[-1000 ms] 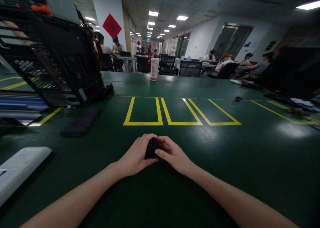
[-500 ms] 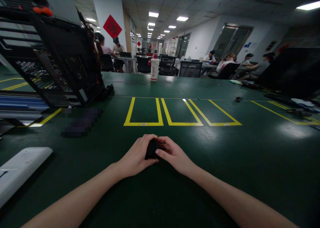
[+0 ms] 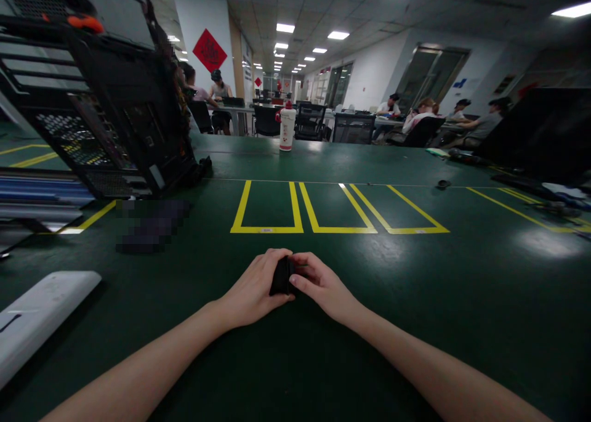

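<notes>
A small black box-like object (image 3: 281, 278) is held between both hands, low over the green table (image 3: 295, 366); its exact kind I cannot make out. My left hand (image 3: 253, 289) wraps round its left side, thumb below and fingers over the top. On the right side, my right hand (image 3: 324, 288) closes on the object with thumb and fingertips. Parts of the object are hidden behind the fingers. Beyond the hands, yellow tape outlines (image 3: 266, 230) mark the tabletop.
An open black computer case (image 3: 138, 126) stands at the left, above a blurred dark item (image 3: 154, 225). A white device (image 3: 44, 317) lies front left. A white bottle with a red lid (image 3: 287, 129) is at the back. A dark monitor (image 3: 545, 129) fills the right. People sit at desks beyond.
Both hands keep the same grip on the black object. The whole view has shifted very slightly, with the surroundings a little further right.
</notes>
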Demonstrator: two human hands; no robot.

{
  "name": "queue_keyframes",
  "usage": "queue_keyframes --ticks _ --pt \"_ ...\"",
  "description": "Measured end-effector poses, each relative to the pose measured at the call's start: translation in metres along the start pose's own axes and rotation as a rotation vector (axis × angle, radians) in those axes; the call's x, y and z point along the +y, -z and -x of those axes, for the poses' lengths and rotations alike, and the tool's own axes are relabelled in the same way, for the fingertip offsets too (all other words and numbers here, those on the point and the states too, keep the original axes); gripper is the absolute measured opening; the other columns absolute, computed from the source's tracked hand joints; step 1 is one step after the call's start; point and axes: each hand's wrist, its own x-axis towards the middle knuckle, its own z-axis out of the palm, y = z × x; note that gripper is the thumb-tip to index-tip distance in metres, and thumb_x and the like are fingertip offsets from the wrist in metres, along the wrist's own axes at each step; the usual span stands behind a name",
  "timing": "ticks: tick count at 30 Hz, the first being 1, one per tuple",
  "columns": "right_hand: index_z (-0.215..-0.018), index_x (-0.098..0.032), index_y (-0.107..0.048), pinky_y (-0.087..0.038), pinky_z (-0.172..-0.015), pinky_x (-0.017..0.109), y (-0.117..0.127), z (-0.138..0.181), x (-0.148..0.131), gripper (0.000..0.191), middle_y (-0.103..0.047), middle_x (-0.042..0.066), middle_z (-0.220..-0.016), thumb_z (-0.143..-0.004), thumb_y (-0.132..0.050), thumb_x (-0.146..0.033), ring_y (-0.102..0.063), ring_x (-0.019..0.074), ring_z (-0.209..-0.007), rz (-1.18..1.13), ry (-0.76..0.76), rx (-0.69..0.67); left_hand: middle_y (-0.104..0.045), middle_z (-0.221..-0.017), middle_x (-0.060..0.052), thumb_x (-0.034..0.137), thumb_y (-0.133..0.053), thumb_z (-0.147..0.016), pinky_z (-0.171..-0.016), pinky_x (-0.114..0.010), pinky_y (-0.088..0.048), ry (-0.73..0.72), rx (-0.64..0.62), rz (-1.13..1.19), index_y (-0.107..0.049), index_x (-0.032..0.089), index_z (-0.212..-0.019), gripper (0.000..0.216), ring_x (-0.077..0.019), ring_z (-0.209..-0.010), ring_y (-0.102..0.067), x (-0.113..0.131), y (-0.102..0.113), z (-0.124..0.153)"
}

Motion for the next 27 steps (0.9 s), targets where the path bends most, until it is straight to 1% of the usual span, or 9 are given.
queue_keyframes --ticks 3,7,11,13,17,19,23,25,27 --pt "-0.104 -0.022 -0.046 -0.043 -0.089 0.038 0.0009 0.0007 -0.0001 0.026 -0.05 0.004 -0.109 -0.079 -0.053 -0.024 -0.049 0.0183 -0.106 -0.002 -0.001 -0.032 -0.044 -0.119 -0.007 0.024 -0.061 -0.075 -0.087 -0.044 -0.042 -0.002 0.008 -0.01 -0.027 0.027 -0.122 0.058 -0.0252 -0.108 -0.046 -0.0019 -0.0008 0.0" --pt "-0.1 -0.023 -0.044 -0.047 -0.082 0.036 0.002 0.0009 0.0033 0.029 -0.049 0.003 -0.106 -0.075 -0.059 -0.022 -0.053 0.0178 -0.1 -0.043 0.022 -0.066 -0.043 -0.118 -0.008 0.023 -0.06 -0.075 -0.088 -0.043 -0.041 -0.008 0.007 -0.032 -0.027 0.025 -0.122 0.057 -0.0241 -0.107 -0.046 -0.0031 -0.0018 -0.0007" --pt "-0.096 -0.022 -0.046 -0.047 -0.078 0.033 0.0013 -0.0012 0.008 0.02 -0.051 0.002 -0.099 -0.078 -0.054 -0.027 -0.054 0.0167 -0.095 -0.053 0.053 -0.025 -0.043 -0.117 -0.008 0.024 -0.061 -0.074 -0.089 -0.042 -0.041 -0.012 0.014 -0.042 -0.027 0.024 -0.122 0.058 -0.0234 -0.106 -0.046 -0.0022 -0.0023 -0.0013" --pt "-0.096 -0.022 -0.047 -0.047 -0.078 0.034 0.0008 -0.002 0.0085 0.019 -0.051 0.002 -0.098 -0.079 -0.053 -0.027 -0.055 0.0164 -0.094 -0.042 0.045 -0.012 -0.044 -0.117 -0.008 0.024 -0.062 -0.074 -0.089 -0.042 -0.04 -0.01 0.015 -0.041 -0.028 0.024 -0.122 0.059 -0.0234 -0.106 -0.046 -0.0014 -0.0021 -0.0013" --pt "-0.104 -0.023 -0.045 -0.042 -0.089 0.037 0.0013 -0.0014 0.0046 0.026 -0.049 0.003 -0.109 -0.08 -0.052 -0.025 -0.048 0.0184 -0.107 -0.015 0.007 -0.013 -0.043 -0.118 -0.007 0.023 -0.061 -0.075 -0.089 -0.044 -0.04 -0.019 0.006 -0.018 -0.027 0.026 -0.122 0.058 -0.0242 -0.108 -0.046 -0.0007 -0.0012 -0.0008" --pt "-0.105 -0.023 -0.046 -0.041 -0.092 0.038 0.0021 -0.0004 0.0022 0.026 -0.049 0.003 -0.11 -0.08 -0.052 -0.023 -0.047 0.0184 -0.109 -0.008 -0.001 -0.026 -0.043 -0.119 -0.007 0.024 -0.06 -0.075 -0.089 -0.045 -0.04 -0.023 0.006 -0.01 -0.026 0.027 -0.123 0.059 -0.0246 -0.109 -0.045 -0.0009 -0.0012 -0.0007" --pt "-0.102 -0.023 -0.044 -0.046 -0.086 0.038 0.0037 0.0016 0.0006 0.029 -0.049 0.002 -0.107 -0.076 -0.057 -0.019 -0.051 0.0177 -0.103 -0.041 0.004 -0.083 -0.042 -0.119 -0.008 0.023 -0.06 -0.076 -0.088 -0.044 -0.04 -0.018 0.005 -0.014 -0.026 0.026 -0.123 0.058 -0.0246 -0.108 -0.046 -0.001 -0.0012 -0.0007" --pt "-0.101 -0.023 -0.043 -0.048 -0.082 0.037 0.0037 0.0017 0.0015 0.031 -0.049 0.002 -0.106 -0.075 -0.058 -0.019 -0.053 0.0174 -0.1 -0.044 0.008 -0.084 -0.043 -0.118 -0.008 0.023 -0.059 -0.076 -0.087 -0.045 -0.041 -0.019 0.002 -0.01 -0.027 0.027 -0.122 0.056 -0.0254 -0.107 -0.046 -0.0008 -0.0009 -0.0007" --pt "-0.098 -0.023 -0.045 -0.048 -0.081 0.036 0.0032 0.001 0.0027 0.025 -0.05 0.002 -0.103 -0.076 -0.057 -0.022 -0.054 0.0173 -0.098 -0.034 0.025 -0.058 -0.044 -0.118 -0.008 0.024 -0.059 -0.076 -0.087 -0.046 -0.041 -0.016 0.003 -0.004 -0.028 0.027 -0.122 0.056 -0.026 -0.106 -0.047 -0.0006 -0.0006 -0.0006"
